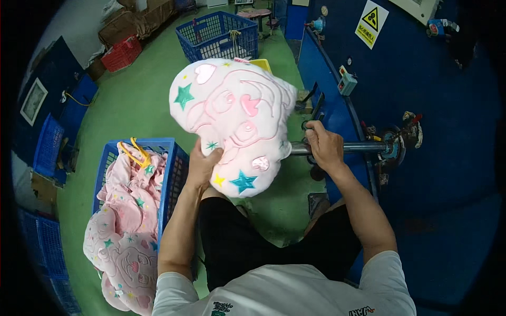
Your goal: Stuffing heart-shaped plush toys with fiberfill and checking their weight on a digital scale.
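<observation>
A puffed-out pale pink plush with an embroidered face, shiny stars and hearts is held up in front of me. My left hand grips its near left side, thumb on top, the fingers hidden beneath. From the blue machine on the right sticks out a metal tube, whose end meets the plush's right edge; how far it reaches inside is hidden. Over this tube, close beside the plush, my right hand is closed.
A blue crate by my left leg holds limp pink plush covers; a fuller plush leans at its near end. Beyond stand another blue crate and a red crate. A switch box hangs on the machine.
</observation>
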{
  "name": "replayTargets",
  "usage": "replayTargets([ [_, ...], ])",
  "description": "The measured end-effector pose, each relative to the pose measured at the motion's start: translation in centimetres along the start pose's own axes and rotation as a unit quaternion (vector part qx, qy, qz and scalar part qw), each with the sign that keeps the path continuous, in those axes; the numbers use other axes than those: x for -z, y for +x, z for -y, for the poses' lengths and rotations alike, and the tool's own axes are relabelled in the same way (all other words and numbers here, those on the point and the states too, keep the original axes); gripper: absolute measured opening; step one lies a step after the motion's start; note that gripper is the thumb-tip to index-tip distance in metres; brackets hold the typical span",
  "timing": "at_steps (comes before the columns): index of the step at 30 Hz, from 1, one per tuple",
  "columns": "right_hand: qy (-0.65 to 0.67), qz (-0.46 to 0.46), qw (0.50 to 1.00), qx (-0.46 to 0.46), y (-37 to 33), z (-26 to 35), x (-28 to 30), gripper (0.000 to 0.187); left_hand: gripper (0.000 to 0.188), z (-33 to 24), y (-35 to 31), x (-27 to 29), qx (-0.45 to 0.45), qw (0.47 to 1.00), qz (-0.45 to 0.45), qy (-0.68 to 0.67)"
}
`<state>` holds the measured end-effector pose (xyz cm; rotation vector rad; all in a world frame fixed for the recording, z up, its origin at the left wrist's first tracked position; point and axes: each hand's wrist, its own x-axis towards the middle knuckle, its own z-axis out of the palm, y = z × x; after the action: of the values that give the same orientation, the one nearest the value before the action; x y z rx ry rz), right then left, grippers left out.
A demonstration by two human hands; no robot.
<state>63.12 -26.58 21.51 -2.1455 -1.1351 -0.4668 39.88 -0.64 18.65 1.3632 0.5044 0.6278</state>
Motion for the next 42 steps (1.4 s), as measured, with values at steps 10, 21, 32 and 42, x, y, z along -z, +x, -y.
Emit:
replayTargets([
  [10,-0.147,0.013,0.988,0.034,0.2,2.0,-0.5,0.026,0.048,-0.6,9.6,0.9,0.012,0.985,-0.156,-0.065],
  [21,-0.153,0.010,0.987,0.047,-0.1,2.1,-0.1,0.026,0.073,0.0,12.9,-5.2,0.131,0.978,-0.147,-0.066],
  [32,-0.148,0.072,0.986,0.018,0.3,2.1,0.0,0.029,0.053,15.7,-5.6,-0.9,0.266,0.961,-0.007,-0.077],
  [42,0.276,0.170,0.901,-0.288,6.9,2.3,-0.5,0.072,0.063,15.8,-4.3,-2.1,0.294,0.954,0.038,-0.044],
])
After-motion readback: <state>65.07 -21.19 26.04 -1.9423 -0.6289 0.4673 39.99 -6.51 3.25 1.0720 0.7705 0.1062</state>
